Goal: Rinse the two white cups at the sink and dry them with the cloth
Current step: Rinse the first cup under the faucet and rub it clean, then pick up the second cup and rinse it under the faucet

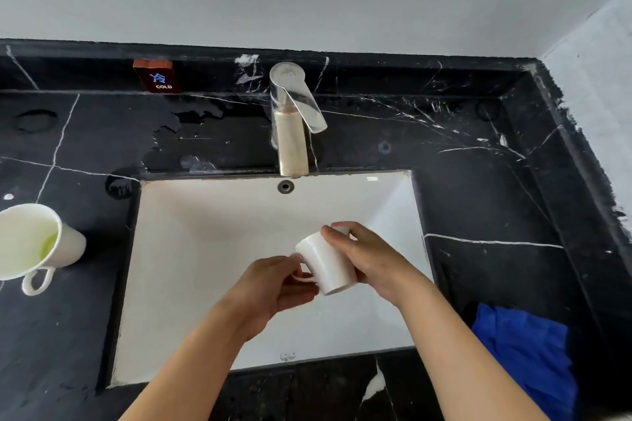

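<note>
- Over the middle of the white sink [191, 249], toward its right wall, both hands hold one white cup [326, 265] in the air, clear of the basin floor.
- From the head view, the cup's long axis is tilted: its closed base points up and toward the tap [290, 133], and its open rim faces down and toward the person.
- Left hand [273, 287] comes in from the cup's left side; its fingers pinch the handle, thumb on top.
- Right hand [371, 261] wraps the cup's right wall near the base, fingers curled over the far side, thumb across the top.
- No water shows at the spout; the cup sits nearer the front edge than the spout, so rinsing calls for a move toward the back edge.
- Second cup [32, 243] stands on the black counter [478, 202] at its left edge, beside the sink's left rim, with a greenish tint inside; the left hand is nearer to it.
- Blue cloth [526, 352] lies on the counter by the sink's front-right corner, nearer the right hand.
</note>
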